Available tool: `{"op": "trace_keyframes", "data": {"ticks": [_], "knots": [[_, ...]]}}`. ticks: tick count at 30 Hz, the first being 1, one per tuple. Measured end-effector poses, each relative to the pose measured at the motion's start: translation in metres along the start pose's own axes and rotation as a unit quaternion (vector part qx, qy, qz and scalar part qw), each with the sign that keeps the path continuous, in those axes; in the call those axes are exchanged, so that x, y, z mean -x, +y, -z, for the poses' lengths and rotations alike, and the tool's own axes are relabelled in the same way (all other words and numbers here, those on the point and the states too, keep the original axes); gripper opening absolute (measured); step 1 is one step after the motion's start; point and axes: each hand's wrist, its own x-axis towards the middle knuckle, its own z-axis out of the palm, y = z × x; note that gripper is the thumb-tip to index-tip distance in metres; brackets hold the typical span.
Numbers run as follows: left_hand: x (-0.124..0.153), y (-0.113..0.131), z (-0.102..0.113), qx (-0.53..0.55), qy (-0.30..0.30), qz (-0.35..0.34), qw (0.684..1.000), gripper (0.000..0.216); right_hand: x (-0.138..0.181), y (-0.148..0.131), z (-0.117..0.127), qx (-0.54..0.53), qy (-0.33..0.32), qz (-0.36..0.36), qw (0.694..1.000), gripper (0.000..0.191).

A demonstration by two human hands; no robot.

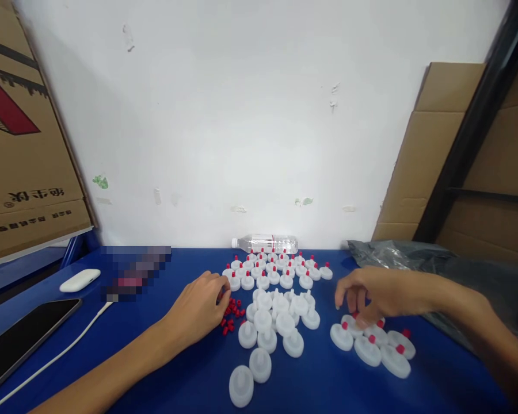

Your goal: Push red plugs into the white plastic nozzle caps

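My left hand (206,303) rests at the left edge of a small pile of red caps (233,310), its fingers curled together and fingertips mostly hidden, so what it pinches, if anything, is unclear. My right hand (366,294) hangs over a group of white round plastic lids (368,351) whose nozzles carry red caps. Its fingers are bent but apart, the thumb low near one red tip, and nothing shows in the grasp. Between the hands lies a heap of white lids with bare nozzles (280,313), with two nearer ones (242,386) lying tilted.
Rows of red-capped white lids (274,276) stand further back, before a clear bottle (267,243) lying against the wall. At left are a phone (30,333), a white case (80,280), a cable (64,351) and a blurred-out object. Dark plastic sheeting (466,282) lies right.
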Motion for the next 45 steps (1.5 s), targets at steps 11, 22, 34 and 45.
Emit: {"op": "trace_keyframes", "data": {"ticks": [11,22,34,45], "knots": [[-0.002,0.001,0.002,-0.008,-0.008,0.009,1.000,0.024,-0.027,0.010,-0.021,0.100,0.059,-0.018,0.993,0.028],[-0.004,-0.009,0.001,-0.040,-0.036,0.069,0.996,0.016,-0.024,-0.006,-0.017,0.189,0.145,-0.015,0.971,0.022],[-0.002,-0.004,0.003,-0.029,-0.037,0.055,0.997,0.030,-0.025,-0.043,-0.026,0.230,0.317,0.108,0.913,0.036],[0.016,0.033,0.024,0.086,0.046,-0.130,0.987,0.024,-0.032,-0.071,-0.069,0.298,0.318,0.324,0.840,0.033]]}}
